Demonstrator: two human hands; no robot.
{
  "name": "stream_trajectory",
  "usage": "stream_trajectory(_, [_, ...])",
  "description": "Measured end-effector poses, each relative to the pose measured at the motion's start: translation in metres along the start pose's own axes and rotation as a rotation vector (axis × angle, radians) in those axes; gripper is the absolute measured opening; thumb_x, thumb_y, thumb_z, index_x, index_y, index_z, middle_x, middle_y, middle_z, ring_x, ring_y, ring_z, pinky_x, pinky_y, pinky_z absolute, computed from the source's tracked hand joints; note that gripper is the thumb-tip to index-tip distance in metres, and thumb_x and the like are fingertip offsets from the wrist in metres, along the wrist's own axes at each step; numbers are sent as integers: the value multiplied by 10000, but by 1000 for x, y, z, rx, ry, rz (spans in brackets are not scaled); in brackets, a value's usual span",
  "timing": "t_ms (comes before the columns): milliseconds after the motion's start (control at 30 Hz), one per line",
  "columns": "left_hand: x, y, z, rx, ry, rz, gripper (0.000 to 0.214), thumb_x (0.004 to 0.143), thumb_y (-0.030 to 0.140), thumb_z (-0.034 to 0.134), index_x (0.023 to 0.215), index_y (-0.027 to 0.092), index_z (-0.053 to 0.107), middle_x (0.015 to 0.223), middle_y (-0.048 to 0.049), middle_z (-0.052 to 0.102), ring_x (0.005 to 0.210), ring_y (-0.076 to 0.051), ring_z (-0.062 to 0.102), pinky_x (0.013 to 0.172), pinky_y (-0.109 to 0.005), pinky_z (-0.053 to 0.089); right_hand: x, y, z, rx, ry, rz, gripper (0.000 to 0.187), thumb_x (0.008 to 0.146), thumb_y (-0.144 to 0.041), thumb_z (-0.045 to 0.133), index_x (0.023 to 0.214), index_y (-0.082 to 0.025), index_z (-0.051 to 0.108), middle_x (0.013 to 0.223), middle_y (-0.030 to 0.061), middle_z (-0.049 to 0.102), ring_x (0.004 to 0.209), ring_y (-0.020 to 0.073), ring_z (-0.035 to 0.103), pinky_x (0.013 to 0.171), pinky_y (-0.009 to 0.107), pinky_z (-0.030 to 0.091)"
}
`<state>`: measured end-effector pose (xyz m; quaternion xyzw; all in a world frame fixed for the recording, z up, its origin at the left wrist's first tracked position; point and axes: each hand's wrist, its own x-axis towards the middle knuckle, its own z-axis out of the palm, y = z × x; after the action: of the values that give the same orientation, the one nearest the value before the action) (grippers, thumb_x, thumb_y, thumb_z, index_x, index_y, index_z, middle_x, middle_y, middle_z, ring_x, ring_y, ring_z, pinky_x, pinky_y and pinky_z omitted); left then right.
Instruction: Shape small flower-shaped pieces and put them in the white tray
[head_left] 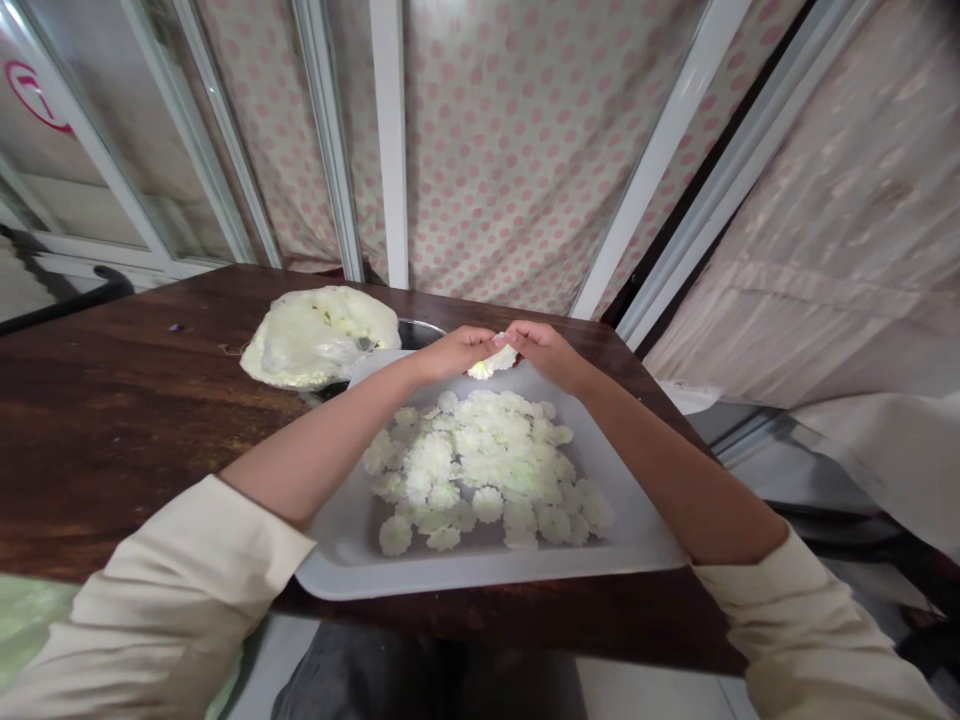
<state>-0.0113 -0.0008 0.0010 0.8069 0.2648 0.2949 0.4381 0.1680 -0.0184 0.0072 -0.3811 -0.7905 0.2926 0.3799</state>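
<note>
One ruffled white flower piece (493, 362) sits pinched between left hand (450, 352) and right hand (544, 352), above the far rim of the grey tray (337, 540).

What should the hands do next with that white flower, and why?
Probably the left hand and right hand should gently set the white flower head down on the grey tray. They hold it together at the tray's far end, and there is bare tray between it and the pile of white flowers.
</note>
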Motion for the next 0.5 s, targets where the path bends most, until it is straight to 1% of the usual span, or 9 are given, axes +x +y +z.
stream_trajectory(100, [-2, 2, 0, -8, 0, -33, 422, 801, 553, 465, 750, 140, 530, 589, 41, 338, 499, -54, 271, 459, -195, 226, 1, 4, -1, -31, -3, -4, 458, 789, -616, 463, 661, -177, 460, 623, -11, 451, 580, 104, 457, 573, 241, 387])
stream_trajectory(167, [-2, 3, 0, -21, -1, -37, 403, 791, 543, 491, 743, 144, 514, 591, 43, 331, 496, -53, 274, 454, -192, 225, 2, 8, -1, -53, -17, 4, 476, 788, -631, 447, 652, -175, 460, 593, -13, 448, 556, 102, 437, 553, 241, 371])
stream_trajectory(333, [-2, 2, 1, -26, -12, -20, 404, 792, 539, 490, 734, 142, 541, 568, 39, 380, 488, -57, 297, 456, -196, 230, 2, 10, 1, -84, 5, 43, 516, 782, -659, 423, 633, -169, 484, 548, -10, 452, 529, 107, 428, 534, 248, 353])
stream_trajectory(433, [-1, 2, 1, -18, -10, 14, 421, 791, 538, 488, 739, 131, 584, 561, 22, 445, 502, -70, 350, 479, -206, 264, -1, 5, 3, -30, 16, 74, 539, 802, -671, 369, 637, -170, 481, 574, 4, 484, 551, 114, 462, 561, 254, 375])
stream_trajectory(500, [-1, 2, 1, -6, -1, 25, 418, 785, 530, 500, 742, 126, 599, 574, 12, 476, 520, -76, 378, 492, -209, 280, -2, 2, 3, 32, -15, 66, 515, 793, -661, 407, 661, -171, 493, 600, 6, 499, 571, 119, 482, 580, 258, 391])
